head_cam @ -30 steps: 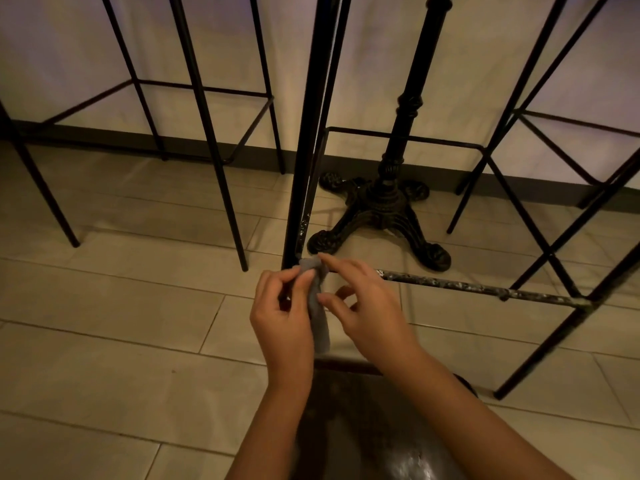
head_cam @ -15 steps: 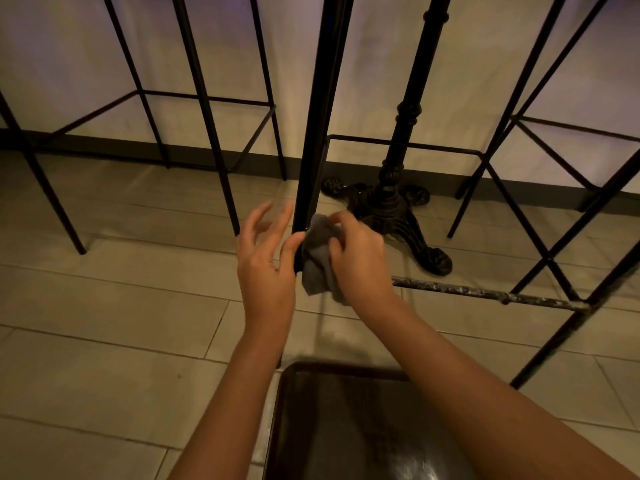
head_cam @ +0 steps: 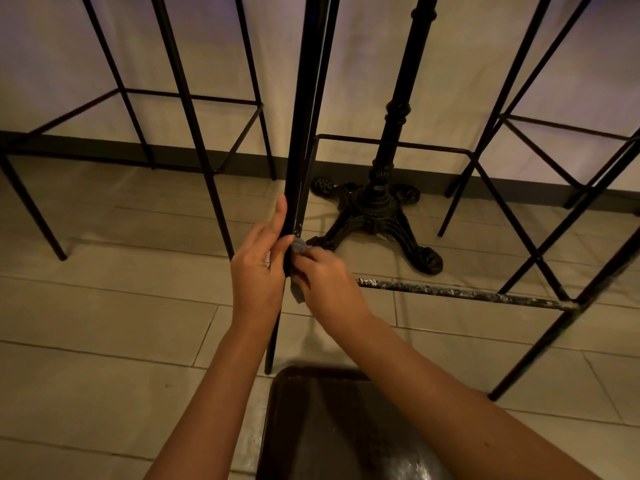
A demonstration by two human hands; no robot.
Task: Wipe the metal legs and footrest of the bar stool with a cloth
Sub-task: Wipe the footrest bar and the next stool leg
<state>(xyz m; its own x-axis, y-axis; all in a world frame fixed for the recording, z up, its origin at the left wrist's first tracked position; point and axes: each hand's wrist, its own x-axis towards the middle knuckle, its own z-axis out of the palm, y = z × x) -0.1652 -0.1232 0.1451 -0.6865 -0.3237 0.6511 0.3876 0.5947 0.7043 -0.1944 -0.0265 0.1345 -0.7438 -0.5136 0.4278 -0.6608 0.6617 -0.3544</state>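
Note:
A black metal stool leg (head_cam: 304, 133) runs down the middle of the view to the floor. My left hand (head_cam: 258, 271) grips this leg just above the footrest joint, forefinger stretched up along it. My right hand (head_cam: 325, 285) pinches a small grey cloth (head_cam: 299, 247) against the leg's right side, with a bit of the cloth hanging below the fingers. The scuffed, paint-chipped footrest bar (head_cam: 467, 293) runs right from my right hand to the stool's other leg (head_cam: 568, 327).
An ornate cast-iron table base (head_cam: 377, 209) stands just behind the leg. More black stools stand at the left (head_cam: 194, 133) and right (head_cam: 519, 168). A dark seat (head_cam: 346, 427) lies below my arms. The floor is tiled, with a white wall behind.
My left hand went from open fingers beside the leg to gripping it. My right hand has bunched the cloth tighter against the leg. The view has tilted slightly up.

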